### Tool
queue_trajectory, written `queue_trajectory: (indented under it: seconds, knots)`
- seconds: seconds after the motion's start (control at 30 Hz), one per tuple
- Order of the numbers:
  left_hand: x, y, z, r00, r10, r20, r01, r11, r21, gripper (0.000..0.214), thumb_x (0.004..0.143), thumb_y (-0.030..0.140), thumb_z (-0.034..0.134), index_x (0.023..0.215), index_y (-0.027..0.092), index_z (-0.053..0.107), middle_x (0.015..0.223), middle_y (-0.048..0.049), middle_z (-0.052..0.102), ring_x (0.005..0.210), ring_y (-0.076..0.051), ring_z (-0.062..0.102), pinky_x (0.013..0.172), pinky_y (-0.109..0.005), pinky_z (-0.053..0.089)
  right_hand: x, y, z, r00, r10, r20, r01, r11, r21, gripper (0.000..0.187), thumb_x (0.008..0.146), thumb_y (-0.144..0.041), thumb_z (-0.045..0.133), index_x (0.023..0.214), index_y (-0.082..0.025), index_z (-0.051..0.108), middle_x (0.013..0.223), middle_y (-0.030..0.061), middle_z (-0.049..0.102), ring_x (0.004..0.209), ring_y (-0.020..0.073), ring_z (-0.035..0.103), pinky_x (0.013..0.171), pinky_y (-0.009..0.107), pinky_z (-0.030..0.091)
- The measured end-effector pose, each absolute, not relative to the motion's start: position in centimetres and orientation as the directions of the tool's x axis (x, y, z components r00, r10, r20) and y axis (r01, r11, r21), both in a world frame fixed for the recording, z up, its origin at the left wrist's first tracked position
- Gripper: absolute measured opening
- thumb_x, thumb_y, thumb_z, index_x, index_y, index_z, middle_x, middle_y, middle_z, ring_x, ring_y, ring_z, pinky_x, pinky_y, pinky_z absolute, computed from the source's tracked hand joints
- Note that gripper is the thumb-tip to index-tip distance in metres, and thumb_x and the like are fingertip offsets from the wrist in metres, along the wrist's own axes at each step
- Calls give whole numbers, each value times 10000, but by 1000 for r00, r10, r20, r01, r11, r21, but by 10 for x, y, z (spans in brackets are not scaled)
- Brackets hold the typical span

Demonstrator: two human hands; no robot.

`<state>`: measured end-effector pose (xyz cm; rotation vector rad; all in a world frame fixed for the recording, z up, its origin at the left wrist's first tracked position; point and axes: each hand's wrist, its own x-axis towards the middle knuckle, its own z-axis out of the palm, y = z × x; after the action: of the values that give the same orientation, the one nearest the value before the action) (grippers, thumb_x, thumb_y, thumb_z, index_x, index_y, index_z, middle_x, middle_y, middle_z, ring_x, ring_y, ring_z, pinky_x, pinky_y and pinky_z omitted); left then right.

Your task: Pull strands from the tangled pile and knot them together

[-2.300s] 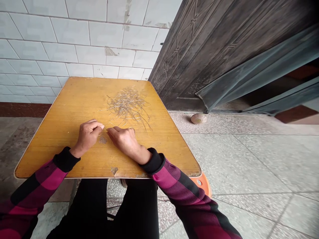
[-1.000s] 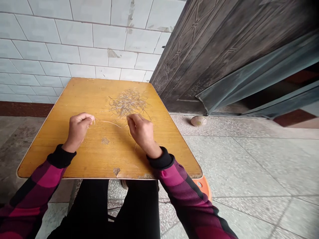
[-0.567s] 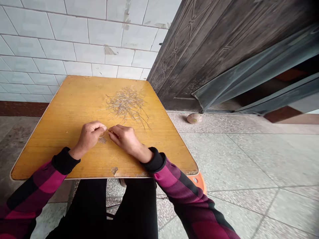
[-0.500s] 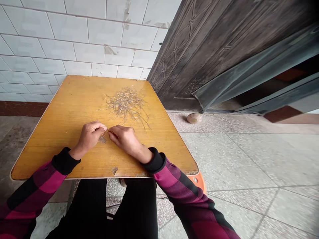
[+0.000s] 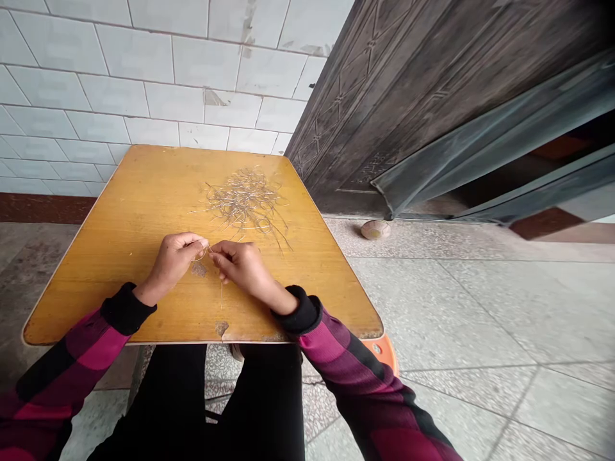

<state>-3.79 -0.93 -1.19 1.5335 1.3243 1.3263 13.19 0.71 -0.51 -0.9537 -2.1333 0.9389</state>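
A tangled pile of thin silvery strands (image 5: 245, 208) lies on the far half of a yellow wooden tabletop (image 5: 144, 198). My left hand (image 5: 175, 259) and my right hand (image 5: 240, 266) sit close together in front of the pile, apart from it. Fingertips of both hands pinch a single thin strand (image 5: 204, 253), which curves in a small loop between them. Its loose end (image 5: 221, 294) trails down from my right hand toward me. The pinched points are partly hidden by my fingers.
A white tiled wall (image 5: 144, 77) rises behind the table, and a dark embossed door (image 5: 384, 109) stands open at the right. A small round stone (image 5: 375, 229) sits on the speckled floor. An orange stool rim (image 5: 382, 351) shows beneath the table's front right corner.
My hands have come together from their wider spread a second ago. A strand's loose end now hangs from my right hand toward me.
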Motion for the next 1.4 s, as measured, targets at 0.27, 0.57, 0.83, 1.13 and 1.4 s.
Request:
queue_trajectory:
  seconds: [0.27,0.57,0.83,1.13,1.4]
  knots:
    - [-45,-9,-11,-151,934,324,197,-293,936,261,779,329,657,973,156,631,787,-15,643,602,-103,539,546,-226,426,133,18,-12,-493,869,39,208,161,-965,188,845,-317,585,776,-143,579,554,-40,590,410,59,557,401,157,413]
    - [-46,-12,-10,-171,879,444,310,-380,871,86,824,212,606,817,156,670,693,-3,668,564,-88,534,554,-213,438,129,26,-14,-595,797,-107,-265,-320,-910,218,729,-300,765,817,-120,678,709,-26,682,431,-2,519,397,97,435]
    - [-45,-13,-10,-206,865,457,306,-387,870,81,806,215,635,817,155,688,682,4,673,569,-90,553,563,-212,448,127,30,-27,-807,588,-61,-399,-618,-677,168,771,-138,731,934,-104,704,903,17,713,610,17,629,552,90,542]
    - [-45,-14,-8,-110,822,559,382,-484,787,93,822,215,633,798,166,708,704,-3,679,629,-105,588,598,-223,447,123,26,-32,-790,613,-35,-371,-522,-768,292,645,-277,838,865,-122,725,818,8,724,544,30,626,519,119,548]
    - [-44,-16,-5,-56,804,592,377,-532,758,74,803,201,652,762,173,707,718,-10,688,653,-116,603,632,-235,465,124,28,-30,-837,537,-106,-274,-578,-768,288,618,-285,856,805,-121,712,650,-23,677,504,27,588,452,99,479]
